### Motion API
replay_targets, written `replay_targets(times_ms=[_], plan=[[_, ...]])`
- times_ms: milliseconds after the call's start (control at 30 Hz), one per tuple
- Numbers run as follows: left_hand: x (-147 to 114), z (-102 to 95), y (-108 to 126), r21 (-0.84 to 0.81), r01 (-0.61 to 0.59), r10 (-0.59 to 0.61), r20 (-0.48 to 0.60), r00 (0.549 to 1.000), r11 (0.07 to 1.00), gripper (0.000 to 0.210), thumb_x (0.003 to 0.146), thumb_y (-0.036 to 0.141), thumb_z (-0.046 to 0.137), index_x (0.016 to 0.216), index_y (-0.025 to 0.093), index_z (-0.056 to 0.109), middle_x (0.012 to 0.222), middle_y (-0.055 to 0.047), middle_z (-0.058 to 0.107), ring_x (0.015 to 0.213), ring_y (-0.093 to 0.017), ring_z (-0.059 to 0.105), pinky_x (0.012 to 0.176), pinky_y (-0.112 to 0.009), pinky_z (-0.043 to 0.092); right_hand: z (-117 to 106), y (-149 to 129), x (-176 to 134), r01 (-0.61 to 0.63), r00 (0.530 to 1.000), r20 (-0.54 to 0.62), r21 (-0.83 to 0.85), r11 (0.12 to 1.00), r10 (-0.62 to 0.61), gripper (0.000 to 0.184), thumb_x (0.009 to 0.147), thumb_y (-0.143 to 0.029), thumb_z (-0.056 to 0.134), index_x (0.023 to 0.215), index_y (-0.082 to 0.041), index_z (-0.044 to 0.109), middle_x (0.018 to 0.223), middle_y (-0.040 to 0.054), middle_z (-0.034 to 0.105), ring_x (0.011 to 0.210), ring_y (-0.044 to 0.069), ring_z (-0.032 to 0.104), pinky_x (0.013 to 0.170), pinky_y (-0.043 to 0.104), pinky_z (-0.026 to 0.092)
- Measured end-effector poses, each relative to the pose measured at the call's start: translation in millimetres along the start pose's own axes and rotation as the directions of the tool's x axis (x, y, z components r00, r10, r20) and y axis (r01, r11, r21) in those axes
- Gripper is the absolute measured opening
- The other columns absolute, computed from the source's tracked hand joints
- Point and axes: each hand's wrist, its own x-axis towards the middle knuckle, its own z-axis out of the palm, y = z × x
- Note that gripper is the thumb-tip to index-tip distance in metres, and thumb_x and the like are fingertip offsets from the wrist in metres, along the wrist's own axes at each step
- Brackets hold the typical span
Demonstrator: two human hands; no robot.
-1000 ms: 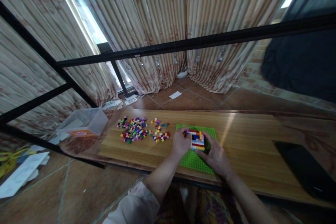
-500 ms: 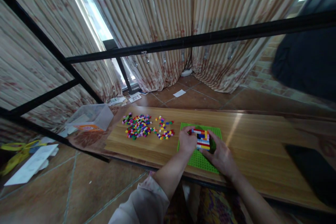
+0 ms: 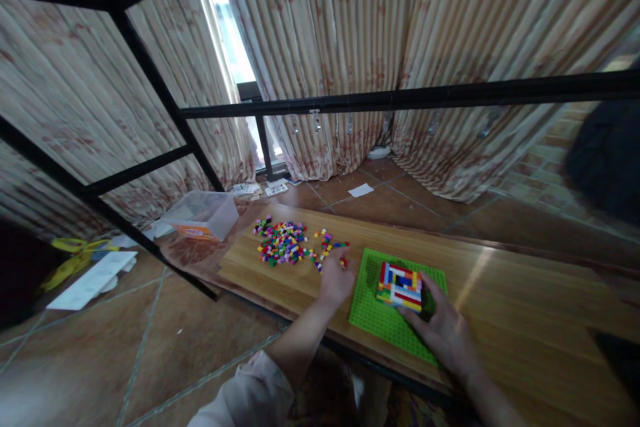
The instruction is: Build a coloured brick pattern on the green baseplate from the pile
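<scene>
A hollow square block build [image 3: 400,285] of stacked toy bricks in red, blue, white, yellow and orange sits on a green studded baseplate [image 3: 367,320]. My right hand [image 3: 445,327] grips its right side, thumb along the near edge and fingers at the far right corner. Left of the baseplate, my left hand [image 3: 336,280] reaches down to a small scatter of loose toy bricks [image 3: 327,241]. Its thumb and forefinger look parted, with a few bricks showing between them; the other fingers are partly hidden.
A larger heap of loose bricks [image 3: 283,242] lies further left on the wooden tabletop [image 3: 300,290]. Beyond it stands a clear plastic box [image 3: 207,213] with an orange label. A black frame bar [image 3: 400,100] crosses behind the table. A dark flat object [image 3: 617,353] lies at far right.
My left hand has left the block build and moved left to the loose bricks. My right hand stays on the build. The camera view has shifted, moving the scene rightward.
</scene>
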Motion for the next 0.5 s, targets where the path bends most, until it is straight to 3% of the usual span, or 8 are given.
replay_targets(times_ms=[33,200,333,500], plan=[[10,-9.1,-6,0.125,-0.016,0.017,-0.008,1.0,0.992,0.033,0.087,0.012,0.052,0.118,0.016,0.063,0.112,-0.009,0.071,0.101,-0.017,0.066,0.089,-0.032,0.055,0,-1,0,-0.009,1.0,0.006,0.008,1.0,0.009,0.085,0.076,-0.066,0.062,0.144,-0.02,0.041,0.131,0.0158,0.06,0.115,0.035,0.061,0.099,0.054,0.048],[60,-37.3,-20,0.325,-0.06,0.063,0.002,0.998,0.944,0.031,0.086,0.011,0.051,0.113,0.012,0.066,0.112,-0.013,0.069,0.111,-0.023,0.062,0.1,-0.036,0.047,-2,-5,1,-0.09,0.996,0.019,-0.006,0.996,0.09,0.087,0.074,-0.069,0.062,0.143,-0.019,0.043,0.131,0.0156,0.06,0.115,0.035,0.06,0.099,0.054,0.048],[79,-36.3,-22,0.395,-0.106,0.091,0.057,0.994,0.912,0.031,0.083,0.011,0.053,0.11,0.014,0.069,0.107,-0.013,0.07,0.109,-0.024,0.061,0.1,-0.035,0.045,-2,-8,1,-0.134,0.99,0.037,-0.013,0.991,0.135,0.089,0.073,-0.069,0.062,0.144,-0.02,0.042,0.134,0.0144,0.059,0.117,0.034,0.059,0.102,0.052,0.046],[83,-26.3,-24,0.405,-0.122,0.092,0.093,0.991,0.906,0.024,0.08,0.012,0.055,0.096,0.012,0.073,0.101,-0.016,0.07,0.108,-0.029,0.06,0.1,-0.038,0.043,-2,-8,1,-0.137,0.99,0.031,-0.012,0.991,0.137,0.089,0.072,-0.068,0.064,0.144,-0.02,0.043,0.134,0.0137,0.059,0.119,0.034,0.058,0.103,0.053,0.045]])
